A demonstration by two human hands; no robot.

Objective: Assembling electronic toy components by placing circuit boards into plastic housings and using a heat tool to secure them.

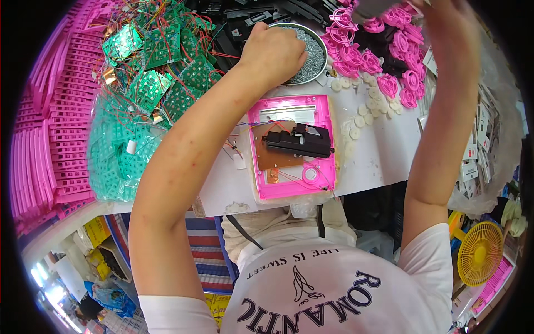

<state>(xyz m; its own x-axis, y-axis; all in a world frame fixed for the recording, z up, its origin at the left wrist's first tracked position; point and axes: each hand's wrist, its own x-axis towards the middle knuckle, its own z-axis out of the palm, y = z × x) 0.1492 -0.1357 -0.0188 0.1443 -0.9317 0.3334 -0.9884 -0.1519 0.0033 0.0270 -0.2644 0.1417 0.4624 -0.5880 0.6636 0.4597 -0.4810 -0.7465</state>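
My left hand (273,54), its fingers curled, is at the left side of a round metal bowl (326,58) of small grey screws (312,62). Its fingertips are hidden beneath it. My right hand (445,6) is raised at the top right, blurred and cut off by the picture's edge, so its fingers do not show. A dark grey blurred object (374,8) is near it; I cannot tell whether it is held. In front of me lies a pink plastic housing (325,182) with a brown circuit board (278,154), thin wires and a black plastic mechanism (297,143).
Green circuit boards (162,47) with wires are heaped at the far left, beside a bag of teal parts (119,158). Pink frames (69,122) are stacked at the left edge. Pink clip-like parts (350,55) and pale discs (364,111) lie right of the bowl. A yellow fan (479,253) stands lower right.
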